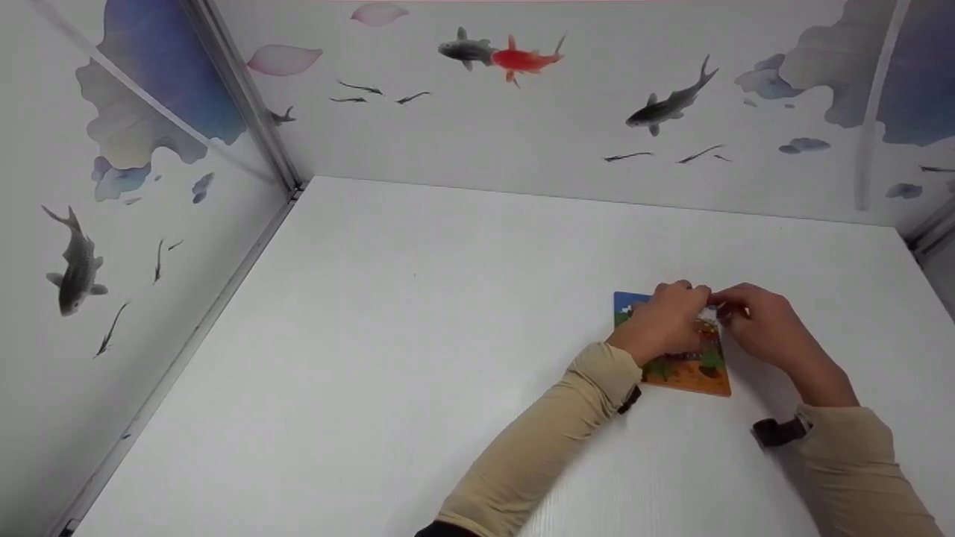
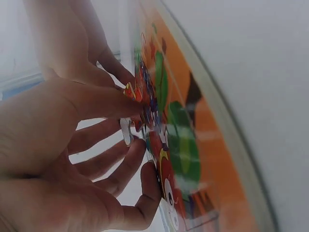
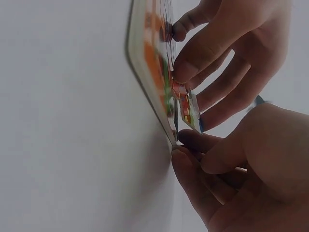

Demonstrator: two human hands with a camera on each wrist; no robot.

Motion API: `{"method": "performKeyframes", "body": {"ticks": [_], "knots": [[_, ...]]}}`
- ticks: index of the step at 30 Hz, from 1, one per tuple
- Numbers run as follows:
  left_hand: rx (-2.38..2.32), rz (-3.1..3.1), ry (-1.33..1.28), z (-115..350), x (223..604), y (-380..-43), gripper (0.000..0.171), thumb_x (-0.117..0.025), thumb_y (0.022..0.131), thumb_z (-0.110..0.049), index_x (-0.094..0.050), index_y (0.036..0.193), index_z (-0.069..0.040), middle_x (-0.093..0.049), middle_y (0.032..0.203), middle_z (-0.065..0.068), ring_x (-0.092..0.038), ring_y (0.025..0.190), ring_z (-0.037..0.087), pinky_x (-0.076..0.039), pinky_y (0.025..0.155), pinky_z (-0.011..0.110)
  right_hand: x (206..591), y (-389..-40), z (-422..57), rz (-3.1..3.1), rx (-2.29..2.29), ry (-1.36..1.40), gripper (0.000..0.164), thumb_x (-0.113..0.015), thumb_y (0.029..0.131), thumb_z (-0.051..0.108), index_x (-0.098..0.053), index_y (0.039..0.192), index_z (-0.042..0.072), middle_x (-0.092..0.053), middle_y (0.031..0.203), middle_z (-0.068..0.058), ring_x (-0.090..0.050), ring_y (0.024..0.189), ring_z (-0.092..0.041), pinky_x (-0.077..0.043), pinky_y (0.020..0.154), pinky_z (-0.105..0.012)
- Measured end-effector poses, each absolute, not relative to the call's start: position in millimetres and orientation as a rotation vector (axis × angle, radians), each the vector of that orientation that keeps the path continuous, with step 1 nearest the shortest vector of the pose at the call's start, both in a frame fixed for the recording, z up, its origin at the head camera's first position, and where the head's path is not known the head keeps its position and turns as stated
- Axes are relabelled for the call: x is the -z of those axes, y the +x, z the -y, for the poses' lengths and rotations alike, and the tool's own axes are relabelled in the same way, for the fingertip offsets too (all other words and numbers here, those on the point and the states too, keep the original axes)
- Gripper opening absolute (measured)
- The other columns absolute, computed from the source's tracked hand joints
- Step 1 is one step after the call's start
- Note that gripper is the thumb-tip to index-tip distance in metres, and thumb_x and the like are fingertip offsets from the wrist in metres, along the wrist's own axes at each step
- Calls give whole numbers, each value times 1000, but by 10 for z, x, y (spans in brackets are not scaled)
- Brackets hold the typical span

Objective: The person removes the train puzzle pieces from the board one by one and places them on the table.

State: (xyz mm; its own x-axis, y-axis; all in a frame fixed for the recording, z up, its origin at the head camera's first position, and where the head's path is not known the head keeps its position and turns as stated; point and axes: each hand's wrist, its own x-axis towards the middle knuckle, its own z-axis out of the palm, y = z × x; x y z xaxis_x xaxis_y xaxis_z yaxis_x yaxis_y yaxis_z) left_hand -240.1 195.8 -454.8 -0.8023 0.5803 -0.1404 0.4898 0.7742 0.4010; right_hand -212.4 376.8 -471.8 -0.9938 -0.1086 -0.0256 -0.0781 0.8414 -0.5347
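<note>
Left grip [image 1: 671,317] has a loose cartoon puzzle piece [image 3: 188,110] pinched, right over the jigsaw board [image 1: 690,377]. In the right-wrist view the piece is at 12 o'clock from the right grip [image 1: 765,324], which pinches the board's 1 o'clock corner. Board's flat on the white surface [image 1: 373,335], around 4 o'clock in the head view.

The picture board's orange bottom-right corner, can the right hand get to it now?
Probably yes: the right hand is right by the picture board, and nothing covers that orange corner in the head view.
</note>
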Motion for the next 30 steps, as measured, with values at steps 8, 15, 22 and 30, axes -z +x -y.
{"method": "performKeyframes", "body": {"ticks": [8,15,22,30], "knots": [[-646,-2674,1026,-1788,4632,-2419,61,-81,98,-24,-56,155,-24,-61,142,-8,-57,121,1,-49,101,11,4735,-2110,-3758,-2974,870,-178,34,-52,106,2,-67,135,-8,-66,129,-32,-62,115,-46,-51,103,-71],[-811,-2648,969,-1719,4686,-2437,58,-79,98,-10,-60,151,-26,-62,146,-9,-58,127,0,-47,105,10,4761,-2116,-3783,-3008,860,-194,34,-52,104,-3,-70,132,-8,-69,124,-30,-65,105,-40,-58,86,-45],[-804,-2666,966,-1757,4696,-2422,51,-77,102,-16,-63,150,-24,-67,139,-8,-60,120,0,-48,103,9,4762,-2109,-3791,-3002,852,-188,33,-53,105,-2,-70,133,-7,-69,124,-30,-64,107,-41,-57,94,-61],[-558,-2787,972,-1843,4697,-2386,45,-76,104,-21,-67,148,-27,-67,135,-8,-63,116,0,-49,104,10,4736,-2116,-3762,-2992,865,-198,37,-47,104,-6,-71,132,-5,-70,125,-28,-66,111,-42,-54,97,-62]]}}
